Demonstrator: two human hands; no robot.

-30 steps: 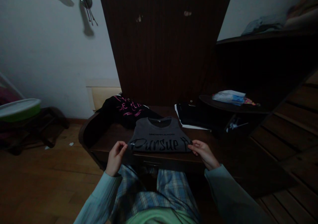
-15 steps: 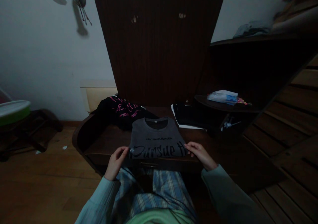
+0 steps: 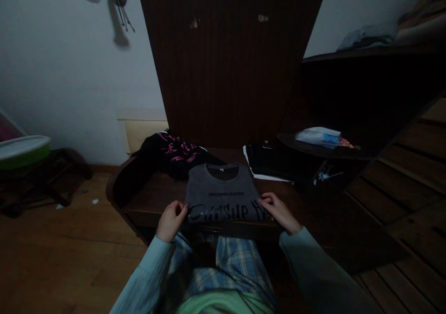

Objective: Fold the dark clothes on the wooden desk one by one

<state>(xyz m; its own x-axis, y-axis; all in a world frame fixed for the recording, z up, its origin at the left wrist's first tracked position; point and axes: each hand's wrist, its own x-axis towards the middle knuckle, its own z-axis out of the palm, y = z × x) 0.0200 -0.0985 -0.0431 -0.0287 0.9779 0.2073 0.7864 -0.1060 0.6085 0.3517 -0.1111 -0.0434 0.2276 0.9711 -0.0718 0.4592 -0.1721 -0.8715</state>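
Note:
A folded grey T-shirt (image 3: 223, 191) with dark lettering lies on the dark wooden bench, its neckline facing away from me. At its left edge, near the front, my left hand (image 3: 171, 220) is closed with thumb and fingers pinching the cloth. My right hand (image 3: 280, 212) grips the right front edge, its fingertips partly hidden by the fabric and shadow. Behind the shirt on the left is a crumpled black garment (image 3: 174, 156) with pink print. To the back right lies a folded black garment (image 3: 270, 163) with a white edge.
The bench (image 3: 148, 198) has a raised, curved left end. A tall dark panel (image 3: 230, 72) stands behind it. On the right, a rounded shelf (image 3: 327, 151) carries a plastic packet (image 3: 318, 136). A green tub (image 3: 24, 153) sits on a stand at far left.
The view has shifted slightly, moving the scene to the right. My right hand has come a little inward over the shirt's right edge. The shirt stays folded between both hands.

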